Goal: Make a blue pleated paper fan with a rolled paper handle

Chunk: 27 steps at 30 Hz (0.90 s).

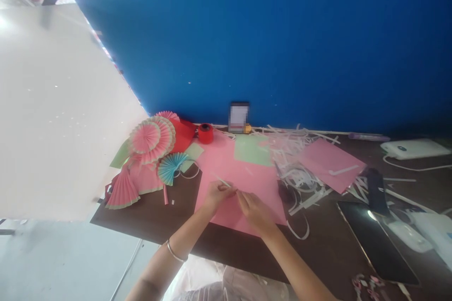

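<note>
My left hand (218, 194) is closed in a pinch over the large pink paper sheet (243, 178). A thin white strip (221, 179) sticks out of it, up and to the left. The fingertips of my right hand (254, 210) meet those of my left above the sheet. Its fingers are pressed together, and what they pinch is too small to make out. A pale green paper piece (251, 150) lies on the sheet's far part, beyond both hands. A red tape roll (205, 133) stands at the sheet's far left corner.
Pleated pink fans (145, 138) and a blue fan (172, 165) are piled at left. Loose white strips (300, 174) and a pink paper (332, 164) lie at right, near a dark tablet (377, 240). A blue wall (264, 42) bounds the brown table (148, 216) behind.
</note>
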{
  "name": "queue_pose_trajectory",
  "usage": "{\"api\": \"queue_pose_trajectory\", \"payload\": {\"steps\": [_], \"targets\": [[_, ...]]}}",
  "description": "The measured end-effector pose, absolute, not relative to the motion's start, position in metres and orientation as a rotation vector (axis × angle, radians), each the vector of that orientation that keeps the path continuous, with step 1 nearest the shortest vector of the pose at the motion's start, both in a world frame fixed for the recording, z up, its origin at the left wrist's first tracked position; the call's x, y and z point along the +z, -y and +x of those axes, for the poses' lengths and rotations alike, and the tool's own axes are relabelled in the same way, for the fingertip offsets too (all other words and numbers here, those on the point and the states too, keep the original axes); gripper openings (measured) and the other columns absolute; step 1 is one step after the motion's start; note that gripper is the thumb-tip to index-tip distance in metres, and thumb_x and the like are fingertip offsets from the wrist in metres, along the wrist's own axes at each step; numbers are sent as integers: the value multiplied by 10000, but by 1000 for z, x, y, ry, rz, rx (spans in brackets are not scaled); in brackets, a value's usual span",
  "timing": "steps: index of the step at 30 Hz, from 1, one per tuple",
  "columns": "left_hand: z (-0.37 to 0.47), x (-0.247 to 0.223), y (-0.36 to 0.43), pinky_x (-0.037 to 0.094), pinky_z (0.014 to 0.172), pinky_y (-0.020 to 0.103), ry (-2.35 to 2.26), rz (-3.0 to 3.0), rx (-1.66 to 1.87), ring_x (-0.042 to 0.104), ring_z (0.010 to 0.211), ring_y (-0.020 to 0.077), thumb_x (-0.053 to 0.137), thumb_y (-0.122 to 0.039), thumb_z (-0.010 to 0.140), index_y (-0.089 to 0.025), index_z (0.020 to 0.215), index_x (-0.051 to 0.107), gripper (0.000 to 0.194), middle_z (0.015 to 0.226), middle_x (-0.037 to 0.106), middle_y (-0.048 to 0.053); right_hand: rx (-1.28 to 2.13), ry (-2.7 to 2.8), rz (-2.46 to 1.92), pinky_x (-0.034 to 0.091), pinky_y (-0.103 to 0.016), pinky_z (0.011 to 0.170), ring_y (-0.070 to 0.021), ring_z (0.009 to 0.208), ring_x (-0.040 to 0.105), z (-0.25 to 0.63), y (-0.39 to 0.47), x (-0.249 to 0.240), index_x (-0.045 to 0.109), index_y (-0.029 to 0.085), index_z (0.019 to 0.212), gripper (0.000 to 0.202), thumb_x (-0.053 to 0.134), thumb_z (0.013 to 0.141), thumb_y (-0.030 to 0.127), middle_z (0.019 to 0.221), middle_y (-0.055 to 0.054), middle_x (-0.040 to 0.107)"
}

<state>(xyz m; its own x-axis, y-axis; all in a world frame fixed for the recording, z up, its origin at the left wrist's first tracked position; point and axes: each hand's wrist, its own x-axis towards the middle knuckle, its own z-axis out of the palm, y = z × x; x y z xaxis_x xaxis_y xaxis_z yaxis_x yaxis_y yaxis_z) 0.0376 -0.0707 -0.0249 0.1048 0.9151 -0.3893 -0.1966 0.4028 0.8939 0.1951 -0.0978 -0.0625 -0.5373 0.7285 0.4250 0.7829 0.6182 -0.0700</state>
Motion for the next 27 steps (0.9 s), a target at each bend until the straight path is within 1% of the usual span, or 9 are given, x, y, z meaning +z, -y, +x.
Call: {"api": "queue_pose_trajectory", "payload": {"steps": [3, 5, 8, 10, 12, 14, 18, 23, 27], "targets": [[39, -23, 71, 485, 750, 321, -1175, 770, 979, 625, 694, 179, 798, -385, 522, -100, 662, 682, 339, 701, 671, 72, 60, 2245, -1300, 529, -361, 773, -221, 856, 644, 191, 98, -63, 619, 135, 1062, 336, 338, 879, 113, 951, -127, 684], [38, -23, 70, 485, 758, 318, -1187, 800, 995, 636, 738, 196, 794, -376, 528, -104, 666, 690, 322, 769, 690, 89, 341, 2062, -1402, 529, -343, 764, -204, 841, 651, 189, 96, -58, 632, 172, 1022, 311, 346, 906, 213, 938, -98, 691], [35, -25, 67, 487, 767, 317, -1213, 861, 962, 649, 770, 207, 785, -353, 550, -117, 728, 707, 306, 864, 705, 105, 771, 1893, -1456, 517, -320, 738, -188, 784, 652, 188, 94, -47, 652, 195, 944, 300, 382, 897, 316, 885, -70, 698], [33, -26, 65, 496, 758, 321, -1217, 909, 931, 657, 763, 210, 784, -343, 555, -121, 749, 709, 304, 907, 706, 118, 1008, 1822, -1470, 507, -300, 669, -177, 696, 638, 190, 92, -39, 660, 190, 874, 300, 417, 874, 365, 788, -52, 691], [33, -26, 63, 509, 739, 323, -1207, 954, 908, 662, 759, 215, 779, -348, 562, -120, 721, 705, 287, 951, 699, 134, 1225, 1726, -1489, 482, -272, 571, -157, 588, 601, 192, 90, -33, 651, 175, 814, 300, 462, 841, 407, 668, -29, 655], [33, -26, 62, 517, 730, 323, -1187, 961, 903, 666, 758, 217, 774, -347, 573, -118, 725, 701, 285, 935, 702, 139, 1402, 1615, -1483, 445, -244, 499, -135, 522, 563, 194, 88, -28, 633, 160, 775, 303, 508, 804, 435, 592, -9, 609], [36, -25, 65, 512, 757, 333, -1133, 871, 944, 674, 762, 219, 783, -309, 571, -119, 868, 683, 366, 796, 718, 110, 1511, 1454, -1439, 413, -217, 473, -117, 519, 547, 195, 86, -26, 602, 149, 721, 320, 570, 744, 466, 575, 1, 580], [37, -28, 69, 504, 736, 318, -1114, 865, 940, 667, 747, 214, 795, -305, 539, -119, 787, 682, 330, 781, 713, 103, 1496, 1368, -1424, 391, -211, 446, -108, 490, 524, 192, 89, -28, 623, 145, 689, 323, 604, 718, 466, 539, 7, 567], [35, -25, 67, 494, 718, 311, -1174, 862, 977, 656, 693, 193, 789, -310, 545, -122, 804, 688, 335, 725, 706, 80, 1527, 1307, -1399, 404, -211, 435, -121, 516, 559, 192, 93, -32, 667, 131, 800, 350, 616, 716, 467, 614, -25, 631]]}}
